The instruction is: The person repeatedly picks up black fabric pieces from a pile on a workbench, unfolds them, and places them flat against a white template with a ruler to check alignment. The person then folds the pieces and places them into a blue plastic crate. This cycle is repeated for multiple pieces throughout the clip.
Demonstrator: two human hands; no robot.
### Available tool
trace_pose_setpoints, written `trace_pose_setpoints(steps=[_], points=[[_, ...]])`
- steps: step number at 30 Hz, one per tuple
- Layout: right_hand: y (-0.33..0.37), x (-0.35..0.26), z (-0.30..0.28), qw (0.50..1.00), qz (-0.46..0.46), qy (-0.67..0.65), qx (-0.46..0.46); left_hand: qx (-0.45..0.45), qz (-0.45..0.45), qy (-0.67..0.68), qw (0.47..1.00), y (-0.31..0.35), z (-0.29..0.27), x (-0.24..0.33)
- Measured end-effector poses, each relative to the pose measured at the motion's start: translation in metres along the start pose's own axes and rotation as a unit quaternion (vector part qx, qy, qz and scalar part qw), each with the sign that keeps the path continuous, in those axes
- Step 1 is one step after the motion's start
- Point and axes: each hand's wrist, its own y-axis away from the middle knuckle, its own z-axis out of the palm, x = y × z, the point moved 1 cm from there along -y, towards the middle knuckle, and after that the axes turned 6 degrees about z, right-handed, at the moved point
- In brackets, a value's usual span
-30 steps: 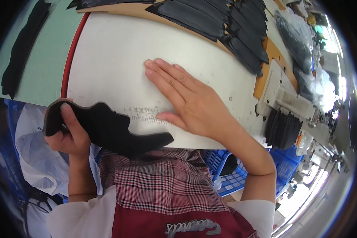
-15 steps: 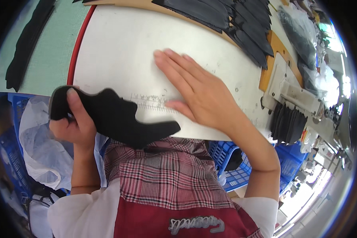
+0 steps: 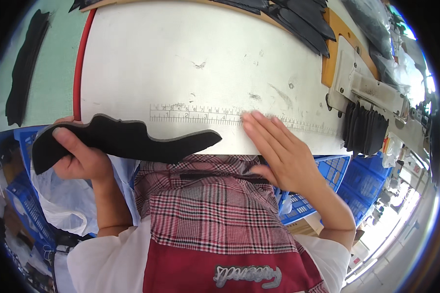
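A black foam-like piece with a wavy upper edge and a thin grey rim (image 3: pixel 127 139) is pinched at its left end by my left hand (image 3: pixel 80 156), thumb on top. Its right end tapers to a point over the near edge of the white table (image 3: pixel 181 44). My right hand (image 3: pixel 283 151) holds nothing; its fingers lie straight at the table's near edge, right of the piece, with the thumb apart. Between the hands and the far side, a printed ruler scale (image 3: pixel 195 115) runs across the tabletop.
A stack of black wavy pieces (image 3: pixel 27 68) lies on the green surface at left, beyond a red strip (image 3: pixel 83 63). Black shapes (image 3: pixel 298 24) are heaped at the far edge. At right stands a sewing machine (image 3: pixel 371 88) with black pieces hanging (image 3: pixel 364 127). Blue crates (image 3: pixel 366 178) sit below.
My right hand has drawn back from the middle of the tabletop toward its near right edge. My left hand has shifted slightly left with the black piece, which now lies more level.
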Motion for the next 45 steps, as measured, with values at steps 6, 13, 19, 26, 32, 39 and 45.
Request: trace_pose_setpoints(steps=[6,13,19,26,32,39,45], points=[[-0.091,-0.018,0.007,0.985,-0.107,-0.077,0.113,-0.001,-0.026,-0.021,0.999,-0.008,0.008,0.005],[-0.017,-0.006,0.003,0.996,0.014,-0.033,0.079,0.047,-0.037,0.097,0.993,-0.035,-0.032,-0.012],[-0.004,0.006,0.0,0.993,0.053,0.0,0.108,-0.009,-0.057,0.116,0.992,-0.027,0.004,0.007],[-0.02,0.023,0.009,0.959,0.02,-0.227,0.168,-0.041,-0.041,0.052,0.997,-0.024,0.015,0.036],[-0.018,0.012,0.002,0.688,0.058,-0.697,0.191,-0.171,-0.178,0.127,0.961,0.001,0.044,0.067],[-0.001,0.057,0.01,0.686,0.215,-0.594,0.361,-0.363,0.001,0.038,0.931,0.016,0.088,0.094],[0.008,0.098,-0.021,0.825,0.228,-0.004,0.517,-0.544,0.202,-0.073,0.811,0.031,0.096,0.103]])
